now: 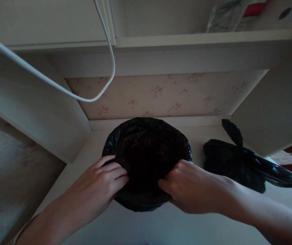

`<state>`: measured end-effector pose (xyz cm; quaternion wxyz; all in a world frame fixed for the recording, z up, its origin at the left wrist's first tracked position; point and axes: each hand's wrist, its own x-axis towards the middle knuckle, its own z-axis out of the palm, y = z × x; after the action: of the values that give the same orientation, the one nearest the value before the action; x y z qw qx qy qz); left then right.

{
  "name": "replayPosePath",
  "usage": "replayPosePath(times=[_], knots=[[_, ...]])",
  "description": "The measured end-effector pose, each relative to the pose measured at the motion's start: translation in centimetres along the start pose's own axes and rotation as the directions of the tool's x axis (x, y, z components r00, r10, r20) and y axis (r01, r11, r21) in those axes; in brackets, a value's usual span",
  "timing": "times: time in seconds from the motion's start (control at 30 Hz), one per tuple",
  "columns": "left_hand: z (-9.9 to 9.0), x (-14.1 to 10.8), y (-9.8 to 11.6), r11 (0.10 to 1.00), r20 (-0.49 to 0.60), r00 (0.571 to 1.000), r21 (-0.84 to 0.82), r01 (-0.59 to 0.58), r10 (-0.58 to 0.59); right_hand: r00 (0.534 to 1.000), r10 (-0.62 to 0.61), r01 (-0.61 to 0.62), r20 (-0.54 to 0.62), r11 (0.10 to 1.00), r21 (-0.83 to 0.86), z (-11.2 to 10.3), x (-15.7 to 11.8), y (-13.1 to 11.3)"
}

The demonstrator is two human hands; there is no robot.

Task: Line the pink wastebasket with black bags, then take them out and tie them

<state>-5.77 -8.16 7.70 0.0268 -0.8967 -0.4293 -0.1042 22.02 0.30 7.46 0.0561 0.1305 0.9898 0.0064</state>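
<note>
A round opening lined with a black bin bag [146,143] faces me in the middle of the view, over a pale surface. The bag is folded outward over the rim, and its inside is too dark to make out. My left hand [111,178] is closed over the near left edge, fingers curled inside and thumb hidden. At the near right edge my right hand [184,185] is closed on the same bag, with its fingertips turned out of sight. Whatever container the bag lines is covered by it.
A knotted black bag [234,163] lies to the right on the pale surface [146,229]. White panels stand at both sides. A white cable [59,87] hangs across the upper left. Overhead is a shelf edge [199,39], with floral wallpaper [158,97] behind.
</note>
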Motion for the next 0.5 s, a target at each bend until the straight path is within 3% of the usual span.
replayPosePath(times=[0.1,0.2,0.27,0.37,0.5], knots=[[0.3,0.6,3.0,1.0,-0.069,0.998,-0.024,-0.004,0.002,1.0,0.004,-0.004,-0.015,1.0,0.016,-0.3,0.8,-1.2],[2.0,1.3,5.8,0.998,-0.157,0.987,-0.06,0.026,-0.035,1.0,0.01,-0.012,0.023,0.998,0.068,-0.7,1.4,-2.1],[3.1,1.6,6.5,0.999,-0.174,0.984,-0.031,0.036,-0.041,0.999,0.015,-0.02,0.036,0.99,0.137,-1.1,1.4,-2.2],[3.3,1.1,5.5,1.0,-0.073,0.997,-0.026,-0.014,0.012,1.0,0.009,-0.007,-0.006,0.971,0.237,-1.8,0.7,-1.6],[1.1,-0.7,1.7,0.988,0.036,0.999,-0.15,-0.029,0.035,1.0,-0.005,0.008,-0.012,0.974,0.228,-2.0,-0.4,-0.2]])
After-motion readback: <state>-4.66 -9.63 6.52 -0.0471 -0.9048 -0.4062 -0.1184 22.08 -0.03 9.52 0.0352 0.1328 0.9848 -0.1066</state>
